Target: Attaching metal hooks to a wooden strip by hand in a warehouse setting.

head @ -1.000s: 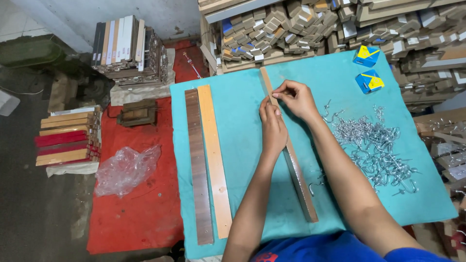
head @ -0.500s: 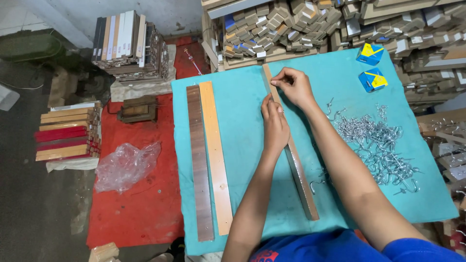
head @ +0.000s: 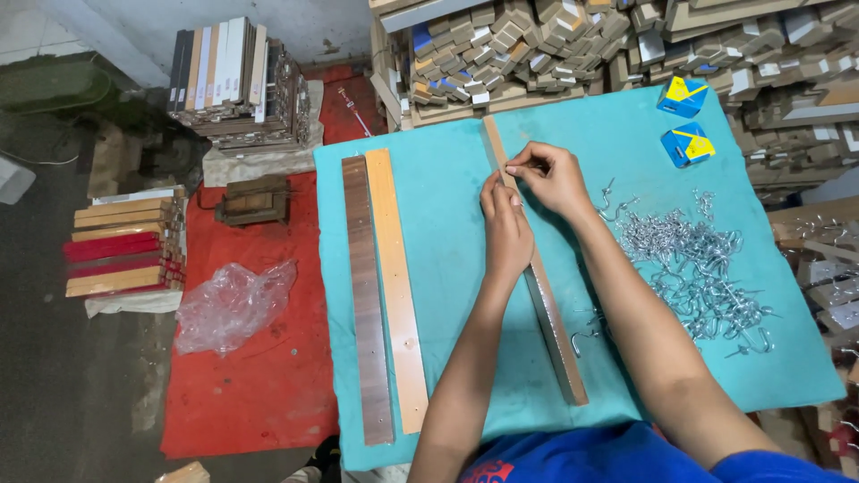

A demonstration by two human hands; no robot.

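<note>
left hand (head: 506,234) pressing flat on a long wooden strip (head: 557,333), right hand (head: 548,179) pinching at its far part.
strip lies slanted on the teal tabletop (head: 447,233); it looks stiff, light, best held by its edges. both forearms reach forward, wrists low. metal hooks (head: 693,268) heaped to the right.

Two small cardboard boxes sit on the turquoise worktop (head: 447,233) toward two o'clock. The farther box (head: 677,96) is roughly cube-shaped, blue with a yellow patch on its upper face, and rests near the worktop's far edge. The nearer box (head: 687,145), of the same blue and yellow, lies just beside it, closer in. A crumpled clear plastic bag (head: 234,304) lies on the red floor mat (head: 259,394) at nine o'clock.
</note>
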